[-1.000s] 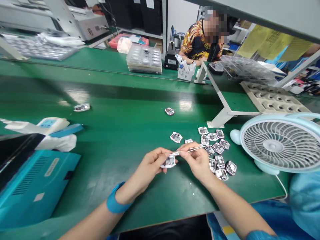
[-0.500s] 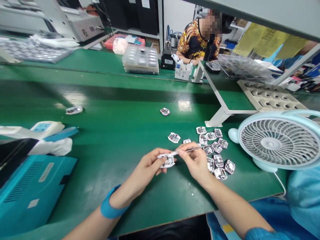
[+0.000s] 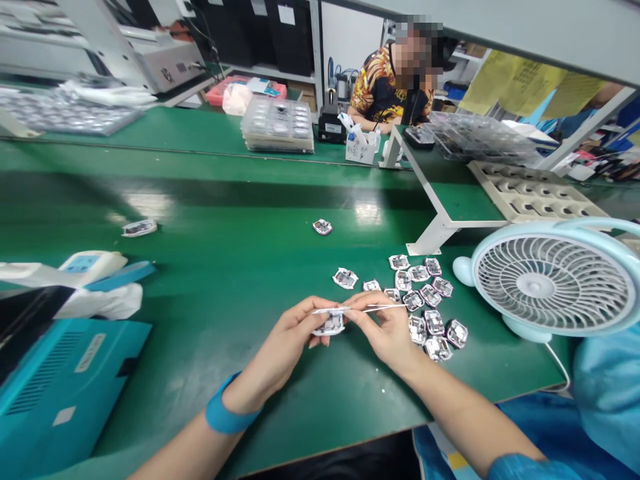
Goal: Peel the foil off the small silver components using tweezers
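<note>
The left hand [image 3: 283, 347] pinches a small module [image 3: 331, 325], silver in the middle with a white edge, its fingers [image 3: 315, 317] closed on the module's sides just above the worktop [image 3: 240, 407]. The right hand [image 3: 385, 337] holds slim tweezers [image 3: 385, 307] in narrowly closed fingers, with their tips reaching the module's top edge, where a thin white strip [image 3: 329, 311] shows. The hands hide too much to tell whether the tips grip it. The module looks light, thin and fragile, best held by its rim, away from the silver middle. A pile of similar modules [image 3: 430, 313] lies just beside the right hand, leaving that side tight, with a fan [image 3: 550, 277] beyond. Open green worktop stretches left of the hands, towards a teal machine [image 3: 65, 393].
</note>
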Tool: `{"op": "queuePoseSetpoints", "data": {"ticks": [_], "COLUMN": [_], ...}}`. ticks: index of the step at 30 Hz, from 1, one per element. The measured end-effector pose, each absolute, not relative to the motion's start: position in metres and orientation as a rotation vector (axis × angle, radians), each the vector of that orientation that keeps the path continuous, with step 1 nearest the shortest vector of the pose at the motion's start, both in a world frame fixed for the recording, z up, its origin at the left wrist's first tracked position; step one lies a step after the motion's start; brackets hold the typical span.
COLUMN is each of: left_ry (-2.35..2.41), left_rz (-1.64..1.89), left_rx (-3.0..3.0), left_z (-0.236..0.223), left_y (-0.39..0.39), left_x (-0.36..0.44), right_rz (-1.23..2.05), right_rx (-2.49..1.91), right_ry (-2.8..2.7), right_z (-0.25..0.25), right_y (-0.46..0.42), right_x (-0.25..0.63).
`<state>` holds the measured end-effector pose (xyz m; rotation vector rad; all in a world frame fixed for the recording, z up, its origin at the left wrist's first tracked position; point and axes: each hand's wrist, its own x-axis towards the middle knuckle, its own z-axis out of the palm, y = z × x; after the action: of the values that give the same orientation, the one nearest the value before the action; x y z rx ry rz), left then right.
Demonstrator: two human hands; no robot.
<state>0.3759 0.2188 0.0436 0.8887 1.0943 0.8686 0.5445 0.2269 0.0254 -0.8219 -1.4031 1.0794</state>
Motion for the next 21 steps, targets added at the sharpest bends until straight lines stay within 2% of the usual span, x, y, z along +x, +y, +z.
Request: {"op": "queuePoseSetpoints", "data": {"ticks": [6, 13, 21], "left_ry": [1.064, 1.255, 1.363], "left_rz": [0.808, 0.847, 0.944], "left_rx": [0.965, 1.148, 1.484], "left_z": [0.047, 0.038, 0.011], "left_y": [0.218, 0.233, 0.268], "left_x": [0.372, 0.368, 0.335], "right_rz": [0.951, 0.805, 0.769], "right_rx": [-0.905, -0.906, -0.798], "right_ry": [-1.453, -1.476, -1.528], "right_z": [0.031, 0.037, 0.031], "right_y": [0.229, 0.228, 0.225], "right_x": [0.546, 0.544, 0.54]}}
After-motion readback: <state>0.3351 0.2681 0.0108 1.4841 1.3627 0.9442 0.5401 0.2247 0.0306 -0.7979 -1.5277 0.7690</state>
